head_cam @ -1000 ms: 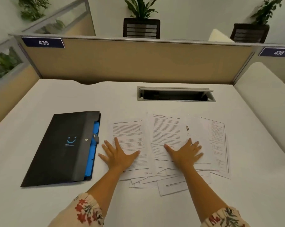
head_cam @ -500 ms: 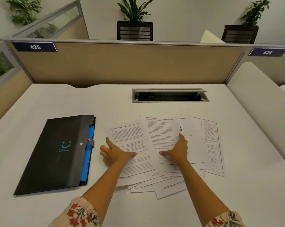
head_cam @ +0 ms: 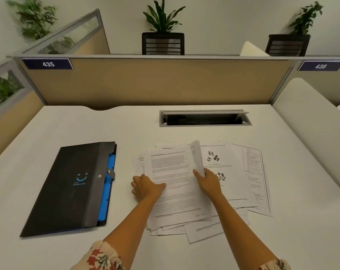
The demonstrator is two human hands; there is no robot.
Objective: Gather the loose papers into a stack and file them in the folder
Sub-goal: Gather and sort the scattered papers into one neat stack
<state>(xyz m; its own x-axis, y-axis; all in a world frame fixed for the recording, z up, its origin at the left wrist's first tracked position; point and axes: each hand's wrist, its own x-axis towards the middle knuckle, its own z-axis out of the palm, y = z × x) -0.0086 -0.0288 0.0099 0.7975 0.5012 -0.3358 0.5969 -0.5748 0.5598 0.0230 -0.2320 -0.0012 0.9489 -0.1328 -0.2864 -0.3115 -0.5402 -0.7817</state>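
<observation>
Loose printed papers (head_cam: pixel 171 164) lie fanned out in the middle of the white desk (head_cam: pixel 48 133). My left hand (head_cam: pixel 146 187) grips the left edge of a bunch of the sheets, thumb on top. At the bunch's right edge my right hand (head_cam: pixel 208 181) pinches the sheets, and their far corner curls upward. More sheets (head_cam: pixel 251 172) lie spread flat to the right, one with small pictures. A closed black folder (head_cam: pixel 71 188) with a blue smile mark and blue tabs at its right side rests to the left of the papers.
A grey cable tray (head_cam: pixel 204 118) with its lid up is set into the desk behind the papers. A tan partition (head_cam: pixel 155 82) closes off the back. A white padded divider (head_cam: pixel 311 117) runs along the right side. Potted plants stand beyond the partition.
Both hands went from lying flat on the papers to closing on a bunch of sheets, drawing them together. The sheet with pictures to the right became uncovered.
</observation>
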